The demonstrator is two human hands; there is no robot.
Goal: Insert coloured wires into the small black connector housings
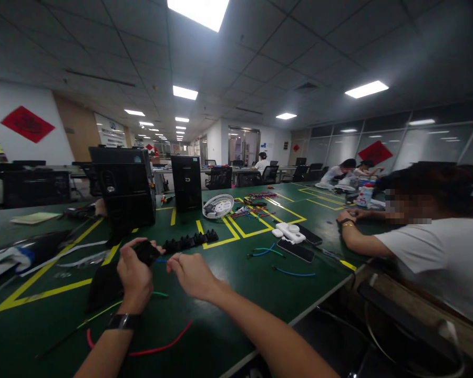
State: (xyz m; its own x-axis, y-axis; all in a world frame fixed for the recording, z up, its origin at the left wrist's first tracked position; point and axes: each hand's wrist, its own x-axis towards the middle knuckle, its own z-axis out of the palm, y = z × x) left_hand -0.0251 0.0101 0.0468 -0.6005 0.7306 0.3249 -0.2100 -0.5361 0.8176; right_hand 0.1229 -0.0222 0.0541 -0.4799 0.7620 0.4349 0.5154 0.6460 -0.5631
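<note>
In my left hand [136,275], which wears a dark wristband, a small black block-like part [147,252] is gripped; its exact kind cannot be made out. My right hand [193,274] is closed in a pinch on a short blue wire [162,261] that reaches toward the black part. Whether the wire's end sits inside it is hidden. Just beyond my hands lies a row of black block-like parts [191,240]. A red wire [161,348], a green wire [160,294] and a yellow-green wire [99,315] lie on the green table [228,325] beneath my forearms.
Black computer towers [124,189] [186,184] stand behind. A white basket [218,206], loose coloured wires [256,211], a white device [289,232] and a phone [295,250] lie across the table. Blue wires [294,272] lie nearer. A co-worker [429,257] sits at right.
</note>
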